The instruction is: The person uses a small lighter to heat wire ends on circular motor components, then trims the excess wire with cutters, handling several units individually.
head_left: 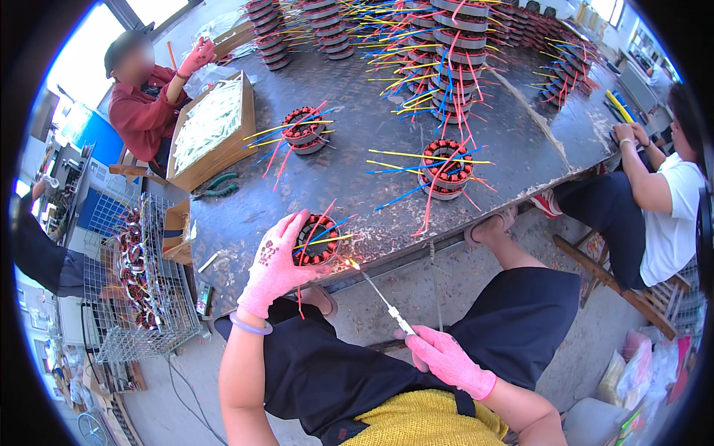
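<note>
My left hand (277, 262), in a pink glove, is closed around the side of a motor stator (320, 258) near the table's front edge. The stator is a ring with red-orange windings, and red, blue and yellow wires stick out of it. My right hand (452, 362), also gloved in pink, grips a thin torch (402, 320) with a white section and a slim metal tube. A small orange flame (352, 263) burns at the tube's tip, close to the wires on the stator's right side. The torch's rear end is hidden in my right hand.
Two more stators (445, 192) (305, 141) sit on the dark table (357, 167), behind tall stator stacks (455, 70). Green-handled pliers (219, 186) lie beside a carton (245, 123) of white pieces. A wire basket (160, 290) stands left. One person sits far left, another right.
</note>
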A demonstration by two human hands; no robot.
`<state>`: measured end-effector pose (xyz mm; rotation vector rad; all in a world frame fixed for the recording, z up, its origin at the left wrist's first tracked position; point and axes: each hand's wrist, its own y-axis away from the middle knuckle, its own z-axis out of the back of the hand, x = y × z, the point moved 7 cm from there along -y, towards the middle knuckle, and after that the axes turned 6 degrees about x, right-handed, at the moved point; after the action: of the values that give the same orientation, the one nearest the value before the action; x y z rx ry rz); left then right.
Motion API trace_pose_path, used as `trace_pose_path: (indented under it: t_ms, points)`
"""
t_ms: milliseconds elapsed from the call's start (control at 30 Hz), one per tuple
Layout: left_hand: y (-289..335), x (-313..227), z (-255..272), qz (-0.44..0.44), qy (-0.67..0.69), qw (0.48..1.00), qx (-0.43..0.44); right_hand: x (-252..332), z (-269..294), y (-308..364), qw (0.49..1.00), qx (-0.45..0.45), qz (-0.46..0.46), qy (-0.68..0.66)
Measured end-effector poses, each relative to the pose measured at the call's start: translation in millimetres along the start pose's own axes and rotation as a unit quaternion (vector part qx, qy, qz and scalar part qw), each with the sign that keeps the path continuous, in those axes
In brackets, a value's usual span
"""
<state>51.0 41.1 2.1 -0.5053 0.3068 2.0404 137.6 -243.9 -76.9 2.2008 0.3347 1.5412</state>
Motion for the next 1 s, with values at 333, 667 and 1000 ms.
trace_pose_path:
  t_ms: [333, 667, 1000]
  points:
    - [-0.7, 5.1, -3.5, -0.012, -0.009, 1.000, 0.002, -4.6, 0.3, -1.7, 1.000, 0.003, -0.002, -0.013]
    - [-0.6, 3.8, -2.6, -0.013, -0.010, 1.000, 0.002, -1.6, -0.8, -0.3, 1.000, 0.002, -0.003, -0.003]
    - [-0.3, 2.1, -2.2, 0.002, -0.003, 1.000, 0.005, -0.9, 0.9, 0.0, 1.000, -0.001, -0.005, -0.006]
